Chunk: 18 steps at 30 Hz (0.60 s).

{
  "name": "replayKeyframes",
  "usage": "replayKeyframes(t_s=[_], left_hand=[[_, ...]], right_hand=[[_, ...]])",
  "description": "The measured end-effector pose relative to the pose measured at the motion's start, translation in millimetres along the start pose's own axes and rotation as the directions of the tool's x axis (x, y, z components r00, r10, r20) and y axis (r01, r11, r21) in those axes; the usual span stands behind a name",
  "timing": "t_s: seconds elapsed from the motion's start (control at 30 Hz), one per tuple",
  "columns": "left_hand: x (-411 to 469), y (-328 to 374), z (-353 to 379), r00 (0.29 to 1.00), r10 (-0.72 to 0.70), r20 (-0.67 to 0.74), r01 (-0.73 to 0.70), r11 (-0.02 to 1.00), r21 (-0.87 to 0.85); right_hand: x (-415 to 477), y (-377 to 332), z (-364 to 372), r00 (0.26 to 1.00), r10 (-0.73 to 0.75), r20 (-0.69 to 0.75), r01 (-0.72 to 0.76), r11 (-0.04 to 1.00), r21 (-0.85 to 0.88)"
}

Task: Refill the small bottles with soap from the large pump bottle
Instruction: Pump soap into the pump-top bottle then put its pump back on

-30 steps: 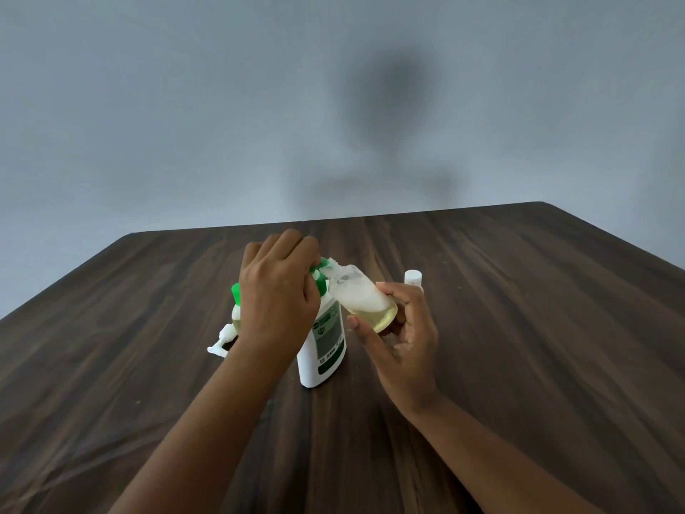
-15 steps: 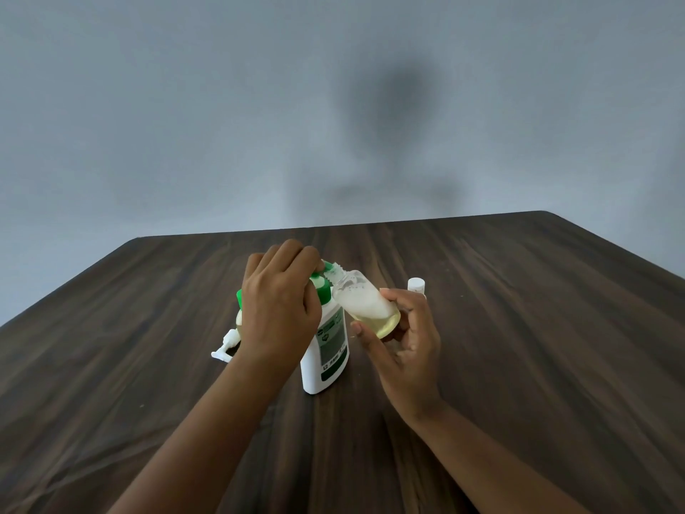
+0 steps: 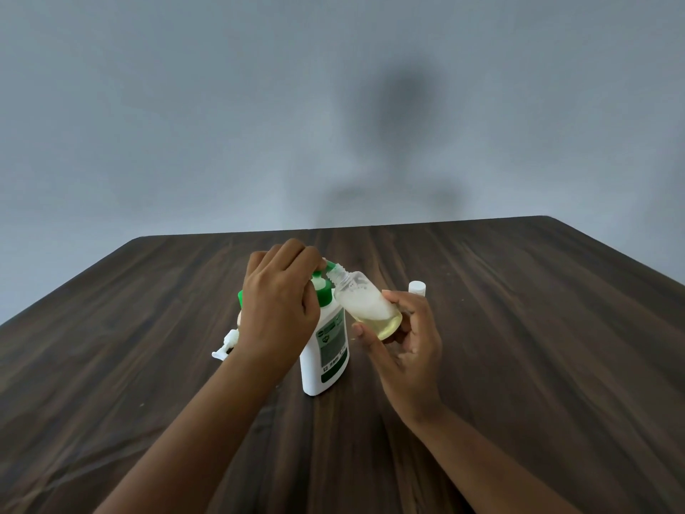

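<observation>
A white pump bottle [image 3: 325, 356] with a green label and green pump top stands at the middle of the dark wooden table [image 3: 519, 328]. My left hand [image 3: 277, 306] lies curled over its pump head, fingers on top. My right hand [image 3: 402, 341] grips a small clear bottle [image 3: 365, 306], tilted with its open neck against the green nozzle. Foamy white soap and yellowish liquid fill its lower part.
A small white cap [image 3: 417, 288] stands on the table behind my right hand. A white spray-pump part [image 3: 225, 346] lies left of the big bottle, and something green and pale is partly hidden behind my left hand.
Both hands and the bottles keep the same pose. Only the camera view has shifted slightly, so everything sits a little lower in the frame.
</observation>
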State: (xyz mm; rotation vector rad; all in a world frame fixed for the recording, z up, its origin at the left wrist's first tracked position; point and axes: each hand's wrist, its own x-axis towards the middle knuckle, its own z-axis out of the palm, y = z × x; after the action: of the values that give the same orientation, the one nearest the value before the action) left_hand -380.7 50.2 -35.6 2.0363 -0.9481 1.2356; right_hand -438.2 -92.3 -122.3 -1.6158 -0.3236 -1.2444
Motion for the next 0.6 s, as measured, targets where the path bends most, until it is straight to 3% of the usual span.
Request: replayKeyframes(t_s=[0.6], left_hand=[[-5.5,-0.8,-1.0,1.000,-0.019,-0.024,0.019,1.000,-0.007]], right_hand=[[0.6,-0.3,-0.1,1.000,-0.028,-0.007,0.027,0.999,-0.040]])
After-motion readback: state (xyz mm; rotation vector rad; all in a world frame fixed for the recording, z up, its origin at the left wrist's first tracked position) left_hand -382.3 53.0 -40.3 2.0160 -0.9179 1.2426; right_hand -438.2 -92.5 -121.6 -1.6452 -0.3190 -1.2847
